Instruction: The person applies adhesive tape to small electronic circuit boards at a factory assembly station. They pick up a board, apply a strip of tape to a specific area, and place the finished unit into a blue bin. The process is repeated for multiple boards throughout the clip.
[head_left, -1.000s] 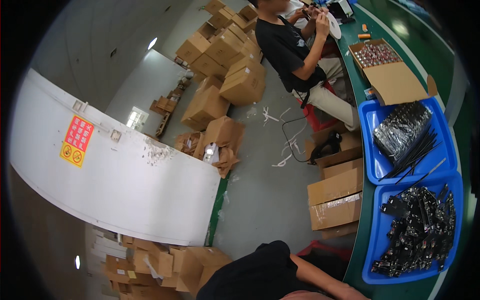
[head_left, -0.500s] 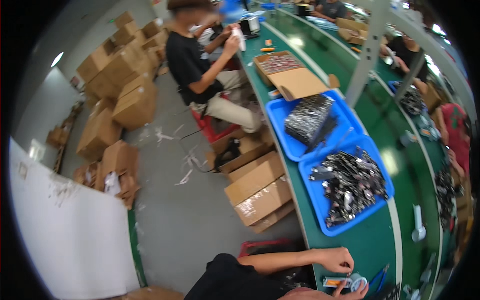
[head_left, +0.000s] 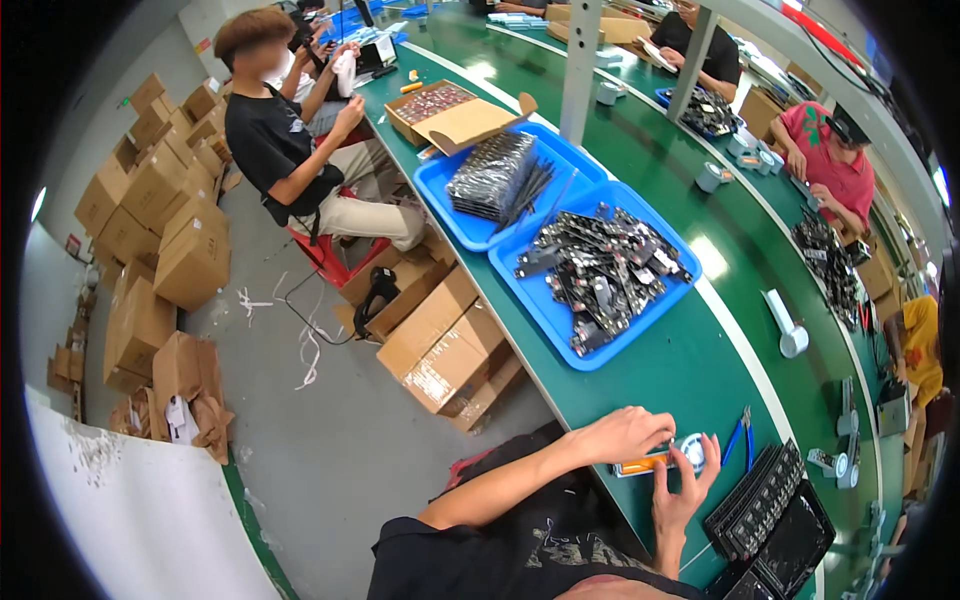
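On the far left, off the bench: stacked brown cardboard cartons (head_left: 165,235) on the grey floor, with more cartons (head_left: 440,335) pushed under the edge of the long green workbench (head_left: 690,370). A seated co-worker in a black shirt (head_left: 275,140) works at the same bench, further up.

Bench, middle: open cardboard box (head_left: 450,112) of small parts; blue tray (head_left: 440,195) holding a bundle of dark bagged pieces; second blue tray (head_left: 545,310) heaped with loose black-and-silver parts. Both trays lie well apart from the person's hands.

Bench, near edge: left hand (head_left: 625,435), fingers curled and closed over one end of a small orange part (head_left: 645,463) that rests on the bench surface. Touching that part's other end, a small round pale-blue piece (head_left: 690,452). Right hand (head_left: 680,495), fingers spread upward and partly open, fingertips at the round piece; whether it pinches it cannot be told.

Right of the hands: blue-handled pliers (head_left: 740,440), lying untouched; black slotted trays (head_left: 765,500) just beyond.

Step judged in hand: fitting or aligning the round piece against the orange part, both hands steadying it. Next move would seem to call for a firm hold by the left hand and a fine, square press from the right fingertips.
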